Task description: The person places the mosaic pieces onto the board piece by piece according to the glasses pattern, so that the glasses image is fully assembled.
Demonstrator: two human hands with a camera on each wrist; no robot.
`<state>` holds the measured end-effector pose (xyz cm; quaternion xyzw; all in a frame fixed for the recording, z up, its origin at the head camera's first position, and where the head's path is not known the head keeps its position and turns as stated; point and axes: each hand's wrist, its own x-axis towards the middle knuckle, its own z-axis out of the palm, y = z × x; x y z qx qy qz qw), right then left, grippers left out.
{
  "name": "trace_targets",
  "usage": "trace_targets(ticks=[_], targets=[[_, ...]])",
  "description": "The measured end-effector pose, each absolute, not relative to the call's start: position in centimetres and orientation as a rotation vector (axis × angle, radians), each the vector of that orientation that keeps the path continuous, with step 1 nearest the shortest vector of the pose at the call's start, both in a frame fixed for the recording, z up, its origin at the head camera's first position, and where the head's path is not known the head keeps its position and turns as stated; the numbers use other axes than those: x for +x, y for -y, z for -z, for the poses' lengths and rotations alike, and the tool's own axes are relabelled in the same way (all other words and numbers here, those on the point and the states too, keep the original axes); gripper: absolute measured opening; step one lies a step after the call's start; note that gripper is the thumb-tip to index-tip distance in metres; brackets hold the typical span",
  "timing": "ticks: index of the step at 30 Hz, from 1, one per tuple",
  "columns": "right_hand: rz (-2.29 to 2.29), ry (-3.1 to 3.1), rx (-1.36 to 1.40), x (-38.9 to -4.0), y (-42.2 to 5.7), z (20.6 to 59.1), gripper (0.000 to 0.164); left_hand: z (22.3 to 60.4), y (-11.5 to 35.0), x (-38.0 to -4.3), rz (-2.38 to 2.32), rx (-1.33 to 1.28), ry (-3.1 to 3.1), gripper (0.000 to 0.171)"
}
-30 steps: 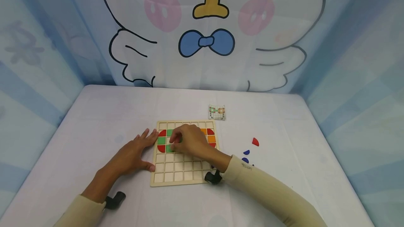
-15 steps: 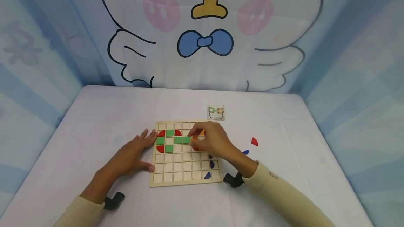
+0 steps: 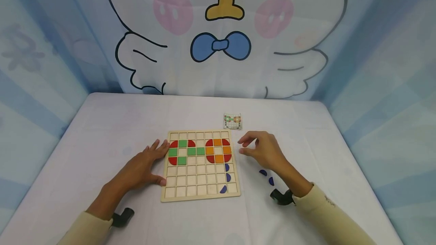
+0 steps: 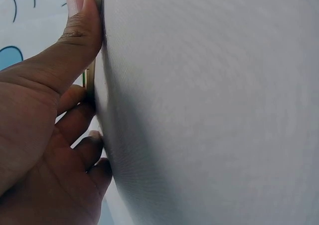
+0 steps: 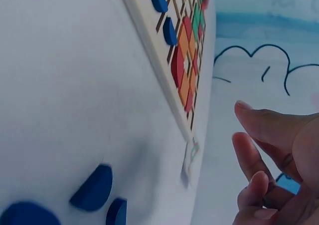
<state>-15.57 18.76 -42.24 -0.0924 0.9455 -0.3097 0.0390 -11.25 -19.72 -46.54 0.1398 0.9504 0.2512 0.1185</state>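
Note:
A wooden grid board (image 3: 201, 180) lies on the table. My left hand (image 3: 144, 167) rests along its left edge, fingers spread, thumb (image 4: 82, 30) at the board's side in the left wrist view. Green squares (image 3: 182, 143) and red quarter-round pieces (image 3: 173, 160) fill cells at upper left. At upper right, orange squares (image 3: 218, 158) and red pieces form a ring. Blue half-round pieces (image 3: 228, 177) sit in the lower right cells. Just right of the board hovers my right hand (image 3: 265, 150), thumb and fingertips apart with nothing between them, as the right wrist view also shows.
Blue half-round pieces (image 3: 263, 172) lie on the white tablecloth below my right hand; the right wrist view shows several blue pieces (image 5: 93, 187) there. A small pattern card (image 3: 232, 121) lies behind the board's far right corner. A printed curtain (image 3: 221, 75) stands behind the table.
My right hand has moved rightward, from over the green squares, across the board and off its right side. The loose red piece is now out of sight behind it. My left hand has stayed put.

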Motion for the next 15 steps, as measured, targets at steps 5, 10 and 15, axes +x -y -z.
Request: trace_targets(ticks=[5,10,15], targets=[[0.890,-2.940,-0.189,-15.6,-21.7,42.4,0.019,46.6,19.8,-11.2,-0.743,0.417,-2.782,0.126],[0.836,-2.989,-0.134,-15.8,-24.2,42.6,0.020,46.7,19.8,-11.2,-0.737,0.430,-2.792,0.126],[0.815,-3.010,-0.078,-16.1,-26.3,43.1,0.021,46.6,19.8,-11.2,-0.739,0.431,-2.789,0.125]])
